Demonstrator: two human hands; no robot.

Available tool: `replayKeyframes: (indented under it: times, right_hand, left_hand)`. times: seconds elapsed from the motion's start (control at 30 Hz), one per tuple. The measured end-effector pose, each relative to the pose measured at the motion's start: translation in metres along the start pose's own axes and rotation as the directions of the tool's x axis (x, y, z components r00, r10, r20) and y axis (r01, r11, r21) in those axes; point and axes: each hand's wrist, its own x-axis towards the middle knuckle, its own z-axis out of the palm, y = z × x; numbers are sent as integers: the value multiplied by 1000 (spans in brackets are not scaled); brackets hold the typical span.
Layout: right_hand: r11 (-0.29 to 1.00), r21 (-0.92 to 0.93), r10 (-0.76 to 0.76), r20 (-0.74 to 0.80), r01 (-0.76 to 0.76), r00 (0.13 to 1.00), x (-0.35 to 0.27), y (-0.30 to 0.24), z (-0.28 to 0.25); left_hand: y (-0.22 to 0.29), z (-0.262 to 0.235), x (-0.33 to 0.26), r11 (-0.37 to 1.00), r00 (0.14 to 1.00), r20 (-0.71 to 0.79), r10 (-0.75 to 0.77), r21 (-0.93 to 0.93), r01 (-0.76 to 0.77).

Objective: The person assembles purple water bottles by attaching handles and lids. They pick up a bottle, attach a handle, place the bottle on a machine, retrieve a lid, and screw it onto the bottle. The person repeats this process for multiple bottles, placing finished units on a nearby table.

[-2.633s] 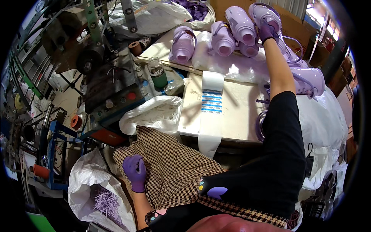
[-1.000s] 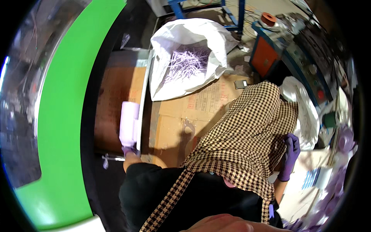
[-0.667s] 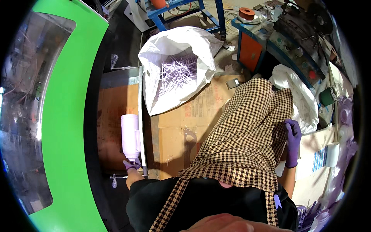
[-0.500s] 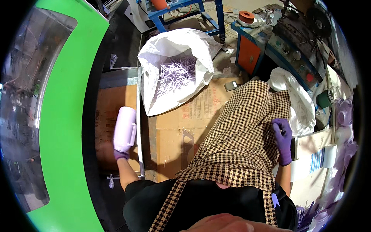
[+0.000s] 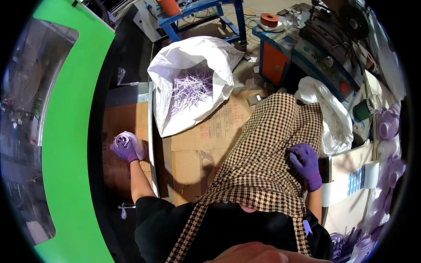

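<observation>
My left hand (image 5: pixel 126 150), in a purple glove, is closed at the open end of a lilac plastic jug (image 5: pixel 140 148). The jug's round mouth faces up toward me, and its body extends behind my fingers over brown cardboard at the left. My right hand (image 5: pixel 306 167), also gloved in purple, is beside the checkered apron (image 5: pixel 258 144) over my lap. Its fingers are curled in; what they hold, if anything, is too small to make out. A white woven sack (image 5: pixel 164 105) stands open ahead, with thin lilac plastic sticks (image 5: pixel 191 90) inside.
A green machine panel (image 5: pixel 66 131) curves along the left. Ahead stand a blue metal frame (image 5: pixel 241 22) and a bench with orange tape (image 5: pixel 269 19). On the right are a second white sack (image 5: pixel 326 114), a white roll (image 5: pixel 372 174) and several lilac jugs (image 5: pixel 387 128). Cardboard (image 5: pixel 188 164) lies on the floor.
The jug has tipped so its mouth faces me, and my left hand has shifted to that end. My right hand has moved left, closer over the apron. The whole view has shifted slightly.
</observation>
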Motion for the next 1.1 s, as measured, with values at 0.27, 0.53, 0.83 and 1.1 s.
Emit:
replayKeyframes:
  times: [0.27, 0.53, 0.83, 1.1]
  right_hand:
    - [998, 22, -50, -151, 54, 987, 16, -14, -18]
    - [900, 20, -421, -213, 435, 882, 50, -77, 9]
    - [972, -69, -234, -309, 224, 922, 46, -77, 32]
    - [992, -81, -110, -120, 100, 987, 49, -54, 57]
  left_hand:
    - [258, -100, 75, 625, 770, -80, 633, -534, -569]
    - [461, -186, -38, 89, 604, -280, 746, -857, -508]
    - [523, -215, -87, -96, 586, -419, 693, -860, -501]
    - [526, -221, -87, -56, 514, -347, 784, -865, -499]
